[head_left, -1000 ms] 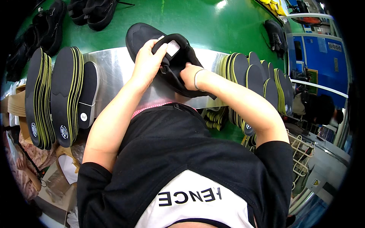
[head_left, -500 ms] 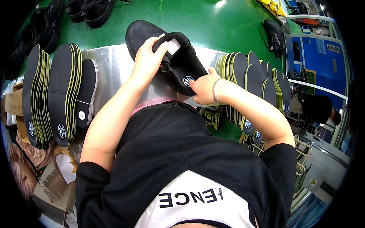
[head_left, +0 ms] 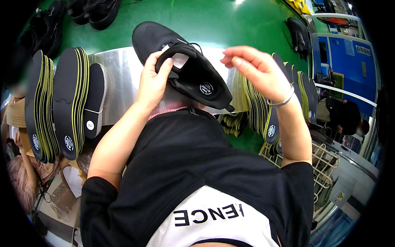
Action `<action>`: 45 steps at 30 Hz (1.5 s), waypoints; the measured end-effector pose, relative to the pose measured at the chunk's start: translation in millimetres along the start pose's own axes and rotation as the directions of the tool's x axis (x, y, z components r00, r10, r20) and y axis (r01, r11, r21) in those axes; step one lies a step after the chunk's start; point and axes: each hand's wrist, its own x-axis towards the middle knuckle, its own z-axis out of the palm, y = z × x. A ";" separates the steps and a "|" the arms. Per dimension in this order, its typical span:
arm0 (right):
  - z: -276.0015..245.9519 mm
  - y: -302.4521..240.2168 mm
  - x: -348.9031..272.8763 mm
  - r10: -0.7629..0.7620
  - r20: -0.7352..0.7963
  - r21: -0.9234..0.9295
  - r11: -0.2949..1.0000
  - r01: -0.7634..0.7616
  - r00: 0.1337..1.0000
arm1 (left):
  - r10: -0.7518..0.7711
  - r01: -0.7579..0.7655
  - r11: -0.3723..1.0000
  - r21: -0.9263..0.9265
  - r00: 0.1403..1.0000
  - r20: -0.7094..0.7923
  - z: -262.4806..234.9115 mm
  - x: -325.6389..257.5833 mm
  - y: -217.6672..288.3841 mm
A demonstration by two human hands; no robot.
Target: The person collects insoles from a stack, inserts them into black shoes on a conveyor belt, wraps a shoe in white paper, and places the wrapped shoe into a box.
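A black shoe is tilted over the shiny metal plate, its toe pointing away to the left and its opening facing me. My left hand grips the shoe by its tongue, the thumb beside a pale label. Inside, at the heel, a dark insole shows a round white print. Off to the right of the shoe, my right hand is in the air with its fingers stretched out and holds nothing. It is close to the row of black insoles with yellow-green edges.
More insole stacks stand on the left, next to a grey-edged, banded bundle. Black shoes lie on the green surface at the far left, and another shoe at far right. A wire basket is low on the right.
My right hand has let go of the shoe's heel and moved up and right, its fingers opening. The shoe's heel has swung slightly right; my left hand still grips the tongue.
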 end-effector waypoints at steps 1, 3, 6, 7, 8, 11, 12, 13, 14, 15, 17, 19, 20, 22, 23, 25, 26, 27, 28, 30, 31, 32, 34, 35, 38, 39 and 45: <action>1.6 2.9 -0.7 0.009 0.068 0.042 0.999 -0.011 0.998 | -0.020 0.020 1.000 -0.013 1.000 -0.003 2.2 5.8 0.2; 27.5 6.6 4.5 0.202 0.204 -0.270 0.952 -0.143 0.958 | -0.005 0.009 0.992 0.122 0.999 -0.033 3.5 16.7 -4.6; 82.1 85.8 41.5 -0.253 0.059 -0.354 0.899 0.257 0.966 | 0.072 -0.065 0.982 0.176 0.997 -0.032 8.5 25.4 -5.9; 88.2 83.9 63.4 0.007 0.170 -0.524 0.848 0.085 0.985 | 0.092 -0.084 0.982 0.168 0.995 -0.042 6.5 25.5 -3.8; 90.8 82.1 79.7 0.148 0.286 -0.606 0.794 0.059 0.947 | 0.062 -0.055 0.984 0.167 0.997 -0.038 6.7 25.5 -3.0; 114.6 171.7 123.6 -0.092 0.340 -0.819 0.460 0.343 0.936 | 0.090 -0.084 0.966 0.245 0.996 -0.012 11.2 26.2 -0.7; 107.3 134.4 123.0 0.029 0.350 -0.816 0.500 0.290 0.936 | 0.057 -0.058 0.960 0.273 0.998 0.011 10.1 24.0 5.9; 103.7 126.5 122.2 0.074 0.349 -0.827 0.494 0.269 0.934 | 0.061 -0.065 0.976 0.207 0.998 0.024 14.7 27.0 -1.2; 100.3 124.9 123.3 0.088 0.344 -0.834 0.485 0.262 0.935 | 0.097 -0.105 0.964 0.244 0.994 0.042 18.6 29.7 -3.1; 104.9 116.8 128.7 0.069 0.377 -0.834 0.459 0.306 0.923 | 0.160 -0.159 0.956 0.247 0.987 0.015 13.8 25.8 -5.8; 105.2 108.0 132.5 0.052 0.416 -0.830 0.428 0.357 0.908 | 0.190 -0.177 0.949 0.260 0.981 -0.026 11.0 22.6 -5.4; 104.6 102.7 133.6 0.024 0.442 -0.824 0.408 0.395 0.897 | 0.164 -0.159 0.958 0.238 0.986 -0.001 9.6 23.2 -9.3; 102.4 100.0 133.8 0.009 0.455 -0.818 0.399 0.413 0.891 | 0.128 -0.126 0.960 0.248 0.992 0.010 12.3 25.6 -16.0; 105.1 99.5 133.4 -0.015 0.479 -0.802 0.399 0.445 0.877 | -0.096 0.089 0.975 0.203 0.995 0.026 7.1 15.3 17.4; 101.9 99.2 128.9 -0.030 0.491 -0.792 0.402 0.460 0.871 | -0.028 0.027 0.972 0.232 1.000 0.000 9.7 16.4 10.2; 99.6 95.7 115.7 -0.068 0.523 -0.765 0.403 0.503 0.850 | 0.026 -0.033 0.975 0.218 0.999 0.036 12.3 26.0 -13.0; 98.9 97.9 108.2 -0.076 0.547 -0.751 0.396 0.529 0.834 | 0.106 -0.111 0.963 0.246 0.994 0.037 14.6 31.2 -26.3; 93.7 104.0 100.1 -0.051 0.563 -0.753 0.380 0.537 0.825 | 0.095 -0.102 0.962 0.253 0.995 0.040 16.8 27.3 -13.0; 91.2 117.5 92.7 0.024 0.578 -0.774 0.334 0.538 0.816 | 0.117 -0.122 0.959 0.258 0.993 0.033 17.5 29.1 -15.6; 80.8 108.2 85.8 0.482 0.465 -0.884 0.212 0.417 0.742 | 0.145 -0.145 0.950 0.277 0.989 0.018 14.7 26.8 -12.9; 79.0 96.1 74.6 0.379 0.564 -0.794 0.004 0.608 0.734 | 0.100 -0.100 0.946 0.309 0.995 0.016 11.7 25.9 -7.5; 78.4 89.9 69.0 0.345 0.587 -0.774 -0.026 0.633 0.732 | 0.124 -0.118 0.943 0.310 0.992 0.002 11.2 27.1 -13.1; 75.6 88.3 64.0 0.303 0.590 -0.780 -0.026 0.626 0.748 | 0.111 -0.105 0.944 0.313 0.994 0.000 13.0 26.2 -12.3; 77.1 83.1 65.5 0.346 0.576 -0.785 -0.017 0.619 0.740 | 0.129 -0.123 0.940 0.318 0.992 0.002 12.1 28.2 -12.1; 78.7 85.0 64.9 0.434 0.528 -0.807 -0.013 0.591 0.730 | 0.115 -0.122 0.947 0.297 0.992 0.042 11.5 27.2 -9.3; 81.8 94.2 64.6 0.431 0.507 -0.797 -0.094 0.596 0.746 | 0.154 -0.155 0.935 0.320 0.988 0.030 11.0 28.9 -12.3; 83.2 94.5 53.0 0.305 0.486 -0.797 -0.229 0.558 0.819 | 0.137 -0.133 0.946 0.296 0.991 0.009 14.6 28.1 -9.0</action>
